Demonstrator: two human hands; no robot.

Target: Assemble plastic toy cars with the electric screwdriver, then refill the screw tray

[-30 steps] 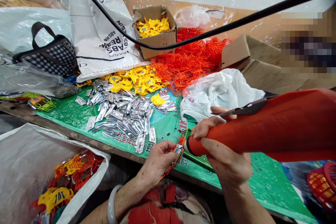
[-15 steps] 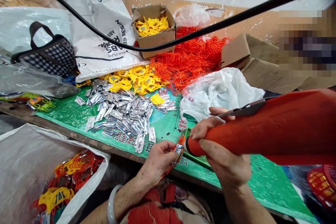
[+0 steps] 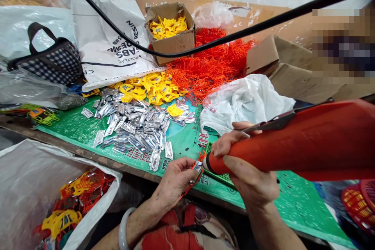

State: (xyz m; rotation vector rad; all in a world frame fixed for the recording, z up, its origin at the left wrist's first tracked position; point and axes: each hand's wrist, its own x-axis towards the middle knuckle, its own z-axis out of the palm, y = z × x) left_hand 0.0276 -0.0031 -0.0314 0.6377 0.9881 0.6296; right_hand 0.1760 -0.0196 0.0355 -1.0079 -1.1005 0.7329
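My right hand [image 3: 249, 175] is wrapped around a red electric screwdriver [image 3: 263, 148] with a long grey lever on top. Its nose points left and meets the small assembly in my left hand [image 3: 178, 175]. That hand pinches an orange plastic frame [image 3: 202, 156] with a silver metal plate laid on it; the exact contact at the tip is too small to make out. To the left of my hands, many loose silver plates [image 3: 140, 133] lie heaped on the green table cover [image 3: 73, 125]. Behind them is a pile of yellow plastic parts [image 3: 158, 86].
Orange frames [image 3: 211, 62] form a tangled heap at the back, beside a cardboard box [image 3: 175, 45] of yellow parts. A black cable [image 3: 234, 39] crosses overhead. A white sack [image 3: 17, 187] with assembled pieces stands lower left. A green basket [image 3: 225, 178] sits beneath the screwdriver; a white plastic bag [image 3: 249, 97] lies behind.
The view has shifted slightly, and the black cable's left part appears farther right. Both hands keep their hold, with the screwdriver's nose still at the orange frame.
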